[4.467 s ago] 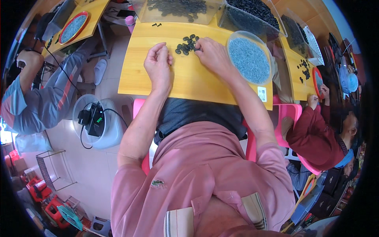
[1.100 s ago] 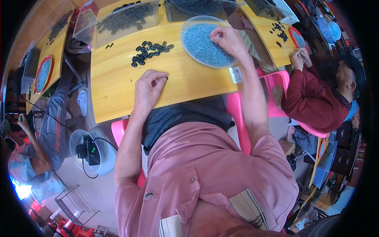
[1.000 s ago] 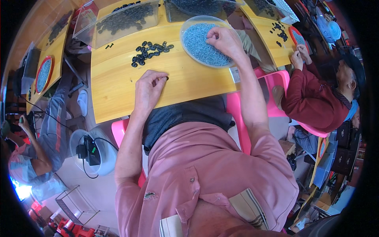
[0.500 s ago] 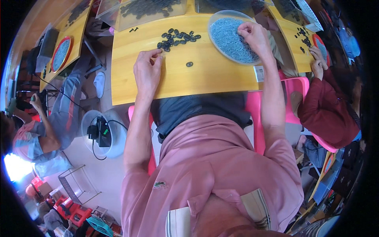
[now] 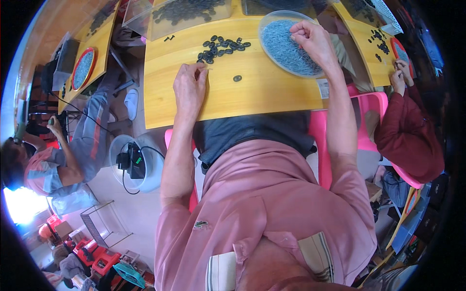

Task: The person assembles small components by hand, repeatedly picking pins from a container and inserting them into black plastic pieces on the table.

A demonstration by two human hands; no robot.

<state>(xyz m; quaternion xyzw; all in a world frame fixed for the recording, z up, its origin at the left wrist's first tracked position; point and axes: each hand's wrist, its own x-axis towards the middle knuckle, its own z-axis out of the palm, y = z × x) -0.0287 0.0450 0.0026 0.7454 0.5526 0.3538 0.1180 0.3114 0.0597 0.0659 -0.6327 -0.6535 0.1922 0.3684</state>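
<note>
My left hand (image 5: 189,88) rests on the yellow table with its fingers curled together, the tips touching the near edge of a pile of small black oval parts (image 5: 222,46). Whatever lies between those fingertips is too small to make out. A single black oval part (image 5: 237,78) lies apart, nearer to me. Over a round clear tub (image 5: 262,42) full of thin blue-grey screws (image 5: 286,48), my right hand (image 5: 314,44) has thumb and fingers pinched together. Anything in that pinch is too small to name.
Two small black screws (image 5: 169,38) lie left of the pile. Clear bins (image 5: 189,12) of black parts stand at the table's far edge. A co-worker in dark red (image 5: 410,131) sits at right, another person (image 5: 58,165) at left. A tub with black plugs (image 5: 131,162) stands on the floor.
The whole view has shifted slightly to the right. My left hand's fingers have drawn closer together beside the pile, while my right hand stays pinched over the screws.
</note>
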